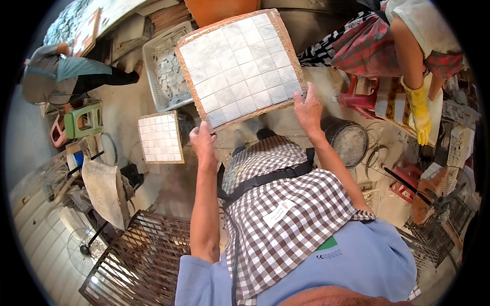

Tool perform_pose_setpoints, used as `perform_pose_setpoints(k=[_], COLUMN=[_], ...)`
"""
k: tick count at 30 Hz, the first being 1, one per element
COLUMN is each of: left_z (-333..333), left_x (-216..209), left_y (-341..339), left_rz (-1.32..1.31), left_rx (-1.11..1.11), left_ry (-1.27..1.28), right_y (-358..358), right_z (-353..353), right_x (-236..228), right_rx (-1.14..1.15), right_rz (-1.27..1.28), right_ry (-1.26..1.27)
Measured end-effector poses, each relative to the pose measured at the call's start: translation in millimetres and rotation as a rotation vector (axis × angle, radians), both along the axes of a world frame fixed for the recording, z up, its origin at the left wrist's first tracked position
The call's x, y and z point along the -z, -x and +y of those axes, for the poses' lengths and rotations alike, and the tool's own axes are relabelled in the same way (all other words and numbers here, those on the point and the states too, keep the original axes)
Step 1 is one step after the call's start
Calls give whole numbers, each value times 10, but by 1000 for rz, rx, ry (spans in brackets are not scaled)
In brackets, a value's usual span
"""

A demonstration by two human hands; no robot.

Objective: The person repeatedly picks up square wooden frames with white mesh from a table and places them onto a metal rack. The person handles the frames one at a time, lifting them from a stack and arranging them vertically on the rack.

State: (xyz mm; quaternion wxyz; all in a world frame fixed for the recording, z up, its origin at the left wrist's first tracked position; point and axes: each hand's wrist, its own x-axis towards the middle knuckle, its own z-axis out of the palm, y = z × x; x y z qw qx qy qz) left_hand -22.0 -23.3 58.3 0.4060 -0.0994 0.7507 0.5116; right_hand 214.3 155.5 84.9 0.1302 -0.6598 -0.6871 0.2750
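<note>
Both my hands hold a large square board (290, 45) with a rough brown rim, raised in front of me and slightly tilted. Its face is covered by a grid of white, finely ribbed square tiles (240, 64). My left hand (203, 142) is closed at the board's near left corner, the thumb up along the edge. At the near right corner my right hand (308, 113) grips with thumb and finger raised against the edge; its other fingers are partly hidden. Below and left of the board is a smaller tiled board (160, 137).
A white plastic crate (150, 71) with tile pieces stands behind the large board's left side. A dark bucket (349, 144) is at right. One person sits at far left near a green stool (84, 120); another, in yellow gloves (419, 112), works at right. A slatted rack (145, 255) stands lower left.
</note>
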Motion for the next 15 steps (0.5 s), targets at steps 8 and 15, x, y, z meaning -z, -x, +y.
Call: perform_pose_setpoints(k=[8,15], left_z=[-80,84], left_x=[-165,-279], left_y=[116,361], left_rz=[-37,-121], left_rx=[-12,80], left_ry=[-11,-25], right_y=[4,-251], right_z=[8,760], right_x=[-175,-88], right_rx=[-15,196], right_rz=[56,540], right_ry=[-90,622])
